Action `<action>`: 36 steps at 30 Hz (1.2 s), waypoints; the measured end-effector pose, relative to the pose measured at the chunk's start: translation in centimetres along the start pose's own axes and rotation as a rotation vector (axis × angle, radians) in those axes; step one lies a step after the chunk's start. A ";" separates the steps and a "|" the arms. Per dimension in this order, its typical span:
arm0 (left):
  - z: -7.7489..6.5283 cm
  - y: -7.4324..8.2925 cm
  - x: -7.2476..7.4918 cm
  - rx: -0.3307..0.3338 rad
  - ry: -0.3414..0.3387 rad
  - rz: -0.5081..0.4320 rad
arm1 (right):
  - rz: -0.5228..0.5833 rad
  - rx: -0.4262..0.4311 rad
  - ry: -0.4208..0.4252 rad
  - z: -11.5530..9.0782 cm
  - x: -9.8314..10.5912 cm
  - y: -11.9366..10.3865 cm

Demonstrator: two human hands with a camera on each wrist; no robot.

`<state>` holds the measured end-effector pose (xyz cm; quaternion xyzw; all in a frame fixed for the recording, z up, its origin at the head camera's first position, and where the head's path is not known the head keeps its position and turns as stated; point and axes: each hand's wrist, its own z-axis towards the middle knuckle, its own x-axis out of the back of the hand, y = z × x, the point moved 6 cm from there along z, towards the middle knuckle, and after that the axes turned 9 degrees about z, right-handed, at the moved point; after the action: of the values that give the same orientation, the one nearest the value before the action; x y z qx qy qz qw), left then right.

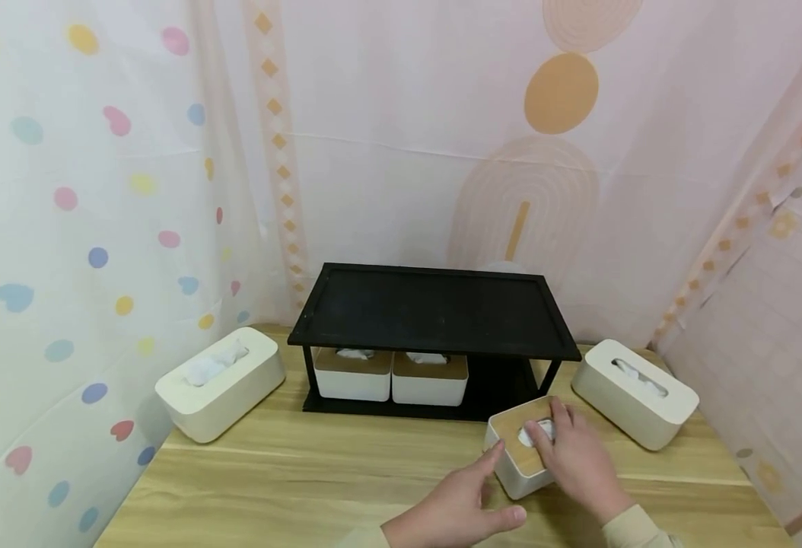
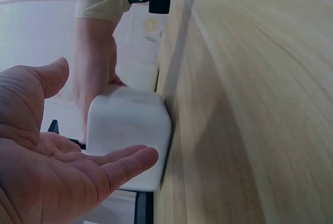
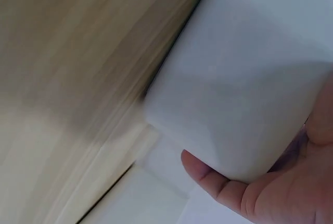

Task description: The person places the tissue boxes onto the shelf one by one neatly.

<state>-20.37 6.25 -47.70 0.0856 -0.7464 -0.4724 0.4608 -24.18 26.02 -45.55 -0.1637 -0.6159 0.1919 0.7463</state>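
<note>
A small white tissue box (image 1: pixel 523 457) with a wooden lid and a tuft of tissue sits turned at an angle, in front of the right end of the black rack. My right hand (image 1: pixel 579 453) grips it from the right, the thumb over the lid by the tissue slot; in the right wrist view a finger bends round a corner of the white box (image 3: pixel 234 62). On the near left side, my left hand (image 1: pixel 456 498) has its fingers extended, fingertips right at the box's edge. The left wrist view shows that palm (image 2: pixel 57 177) spread beside the box's white end.
Two similar wood-lidded tissue boxes (image 1: pixel 353 384) stand side by side on the lower shelf of the black rack (image 1: pixel 435 308). Longer all-white tissue boxes flank it, one on the left (image 1: pixel 226 396) and one on the right (image 1: pixel 630 407). Patterned curtains (image 1: pixel 401 152) enclose the wooden table (image 1: pixel 271 487).
</note>
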 end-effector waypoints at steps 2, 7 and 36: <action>-0.2 -0.1 0.1 -0.001 0.008 0.020 | -0.006 0.005 -0.002 0.0 -0.7 -0.9; -0.9 -0.4 0.6 0.004 0.047 0.031 | -0.004 0.002 -0.008 0.1 -1.8 -2.9; -1.7 -5.3 5.0 0.086 0.381 -0.332 | 0.828 -0.142 -0.484 -1.0 -2.8 -0.6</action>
<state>-23.49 -0.49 -48.60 0.3140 -0.6414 -0.4848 0.5049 -23.61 24.06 -47.86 -0.3962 -0.6664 0.4630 0.4297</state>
